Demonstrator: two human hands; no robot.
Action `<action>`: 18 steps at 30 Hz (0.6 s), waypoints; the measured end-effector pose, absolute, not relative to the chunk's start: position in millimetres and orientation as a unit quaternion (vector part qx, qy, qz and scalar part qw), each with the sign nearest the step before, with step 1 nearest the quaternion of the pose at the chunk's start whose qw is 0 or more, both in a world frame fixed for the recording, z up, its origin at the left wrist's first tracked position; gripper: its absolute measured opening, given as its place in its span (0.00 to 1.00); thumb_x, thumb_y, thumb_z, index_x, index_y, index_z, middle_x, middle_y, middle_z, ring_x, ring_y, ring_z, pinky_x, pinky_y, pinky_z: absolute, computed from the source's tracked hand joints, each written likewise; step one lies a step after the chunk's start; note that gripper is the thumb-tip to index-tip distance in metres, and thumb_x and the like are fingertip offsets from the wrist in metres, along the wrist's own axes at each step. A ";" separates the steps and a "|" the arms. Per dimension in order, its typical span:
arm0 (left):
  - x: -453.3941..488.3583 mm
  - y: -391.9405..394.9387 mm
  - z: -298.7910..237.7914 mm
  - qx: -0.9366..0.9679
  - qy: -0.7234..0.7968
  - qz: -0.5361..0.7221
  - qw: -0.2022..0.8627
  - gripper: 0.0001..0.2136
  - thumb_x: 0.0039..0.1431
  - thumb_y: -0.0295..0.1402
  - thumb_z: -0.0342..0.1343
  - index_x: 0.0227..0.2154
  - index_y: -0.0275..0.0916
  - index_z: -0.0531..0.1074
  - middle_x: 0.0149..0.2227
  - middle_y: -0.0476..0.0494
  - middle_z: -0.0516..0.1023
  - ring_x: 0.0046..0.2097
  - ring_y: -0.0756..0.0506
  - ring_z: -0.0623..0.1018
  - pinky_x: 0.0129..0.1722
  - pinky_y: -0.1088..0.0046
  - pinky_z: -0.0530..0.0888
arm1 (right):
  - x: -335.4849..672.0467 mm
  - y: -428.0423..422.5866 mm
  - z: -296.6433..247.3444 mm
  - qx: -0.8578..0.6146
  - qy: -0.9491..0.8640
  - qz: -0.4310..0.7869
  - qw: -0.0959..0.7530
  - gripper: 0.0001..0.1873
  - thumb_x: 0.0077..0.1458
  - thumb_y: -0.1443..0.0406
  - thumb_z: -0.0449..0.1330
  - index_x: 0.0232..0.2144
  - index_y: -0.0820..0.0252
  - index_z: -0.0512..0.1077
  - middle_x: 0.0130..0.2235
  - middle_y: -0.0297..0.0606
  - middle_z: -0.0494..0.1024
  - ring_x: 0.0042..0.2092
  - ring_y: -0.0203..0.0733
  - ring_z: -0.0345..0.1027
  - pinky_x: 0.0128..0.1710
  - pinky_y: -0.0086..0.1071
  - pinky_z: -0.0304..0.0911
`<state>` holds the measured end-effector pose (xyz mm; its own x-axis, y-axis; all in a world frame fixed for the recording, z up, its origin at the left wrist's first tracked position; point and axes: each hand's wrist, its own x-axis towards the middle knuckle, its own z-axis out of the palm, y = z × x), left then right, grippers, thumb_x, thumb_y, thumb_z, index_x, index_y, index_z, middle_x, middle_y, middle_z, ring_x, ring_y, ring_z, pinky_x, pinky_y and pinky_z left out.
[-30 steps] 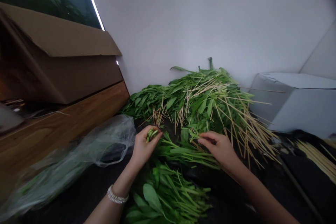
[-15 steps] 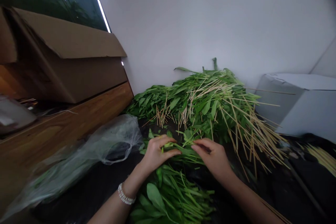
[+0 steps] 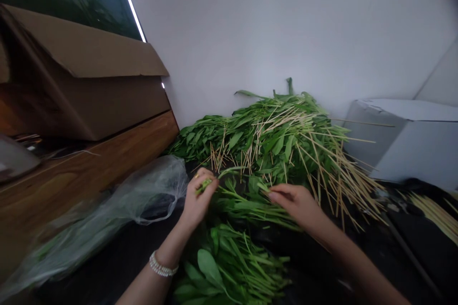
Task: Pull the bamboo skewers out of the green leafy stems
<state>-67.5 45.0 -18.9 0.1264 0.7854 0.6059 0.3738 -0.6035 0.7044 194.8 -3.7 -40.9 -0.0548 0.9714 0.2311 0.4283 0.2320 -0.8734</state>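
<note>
My left hand (image 3: 198, 200), a pearl-like bracelet on its wrist, is closed around a leafy green stem (image 3: 203, 186). A thin green strand curves out from it toward the right. The fingers of my right hand (image 3: 295, 205) pinch the tip of a pale green stalk (image 3: 264, 187). Below and between the hands lies a loose layer of leafy greens (image 3: 250, 207), stalks pointing right. Nearer to me is a bunch of cut greens (image 3: 246, 267), its leaves to the left and its stalk ends to the right.
A big heap of greens (image 3: 243, 128) with thin wooden sticks (image 3: 329, 167) leans against the white wall. At the left, a clear plastic bag (image 3: 143, 190) lies below a wooden ledge (image 3: 143, 138) bearing an open cardboard box (image 3: 118, 100). A white box (image 3: 425, 143) stands at the right.
My hands have moved apart: the left one went left and slightly up and closed more tightly on the green stem. The right one still pinches, now with a pale stalk showing at its fingertips.
</note>
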 end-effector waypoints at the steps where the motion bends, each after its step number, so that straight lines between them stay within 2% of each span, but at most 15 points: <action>1: -70.3 47.0 -17.4 0.707 0.402 0.542 0.212 0.11 0.55 0.33 0.53 0.19 0.39 0.66 0.34 0.43 0.73 0.37 0.45 0.71 0.35 0.70 0.66 | 208.6 -5.5 -33.6 -0.517 -0.677 0.343 0.397 0.14 0.53 0.56 0.57 0.33 0.57 0.78 0.31 0.35 0.79 0.32 0.39 0.70 0.32 0.30 0.64; 3: -74.3 50.3 -16.2 0.674 0.398 0.563 0.265 0.12 0.54 0.31 0.52 0.16 0.39 0.63 0.37 0.42 0.75 0.39 0.44 0.72 0.34 0.70 0.66 | 234.6 -10.5 -20.3 -0.475 -0.732 0.384 0.301 0.13 0.52 0.56 0.58 0.28 0.56 0.78 0.29 0.33 0.77 0.32 0.38 0.69 0.32 0.28 0.63; 6: -76.0 52.4 -17.8 0.628 0.382 0.581 0.348 0.11 0.53 0.30 0.50 0.16 0.39 0.61 0.29 0.44 0.76 0.30 0.47 0.70 0.27 0.72 0.63 | 257.2 -14.5 -14.7 -0.434 -0.760 0.450 0.180 0.11 0.49 0.56 0.61 0.27 0.56 0.78 0.26 0.32 0.76 0.29 0.36 0.67 0.29 0.27 0.61; 8: -75.6 52.4 -18.9 0.612 0.386 0.582 0.371 0.11 0.53 0.31 0.50 0.17 0.39 0.62 0.23 0.47 0.72 0.24 0.49 0.65 0.23 0.74 0.60 | 257.8 -11.1 -22.2 -0.465 -0.748 0.441 0.174 0.15 0.51 0.54 0.58 0.24 0.57 0.77 0.23 0.32 0.74 0.27 0.35 0.65 0.26 0.27 0.59; 10: -75.1 52.1 -19.4 0.597 0.400 0.583 0.379 0.11 0.54 0.33 0.52 0.17 0.39 0.63 0.19 0.50 0.67 0.21 0.51 0.61 0.21 0.75 0.57 | 250.1 -4.1 -34.5 -0.514 -0.741 0.376 0.211 0.16 0.51 0.54 0.58 0.22 0.57 0.76 0.21 0.31 0.73 0.25 0.35 0.64 0.26 0.27 0.58; 13: -75.0 52.9 -20.0 0.576 0.404 0.598 0.383 0.13 0.54 0.35 0.54 0.18 0.39 0.61 0.17 0.53 0.61 0.20 0.53 0.58 0.20 0.76 0.55 | 234.6 5.8 -52.0 -0.557 -0.748 0.251 0.260 0.08 0.49 0.60 0.60 0.25 0.55 0.77 0.28 0.33 0.76 0.31 0.38 0.67 0.32 0.31 0.60; 15: -75.2 54.3 -21.1 0.576 0.402 0.606 0.373 0.14 0.53 0.35 0.57 0.18 0.39 0.59 0.18 0.54 0.60 0.21 0.53 0.59 0.20 0.77 0.56 | 226.5 8.5 -59.7 -0.561 -0.767 0.193 0.245 0.07 0.49 0.65 0.58 0.26 0.54 0.77 0.31 0.34 0.77 0.36 0.40 0.68 0.37 0.32 0.60; 18: -75.2 56.3 -22.9 0.585 0.405 0.604 0.360 0.15 0.51 0.35 0.60 0.20 0.39 0.58 0.20 0.55 0.59 0.23 0.53 0.60 0.22 0.78 0.58 | 218.7 7.2 -66.4 -0.558 -0.792 0.143 0.201 0.08 0.48 0.70 0.57 0.26 0.54 0.75 0.32 0.34 0.75 0.37 0.40 0.67 0.38 0.31 0.58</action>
<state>-75.2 56.3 -22.9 -0.0570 0.9081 0.4149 0.0396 -0.4132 0.9098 218.7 7.2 -66.4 -0.2960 0.9420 0.1584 0.8270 0.3357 -0.4510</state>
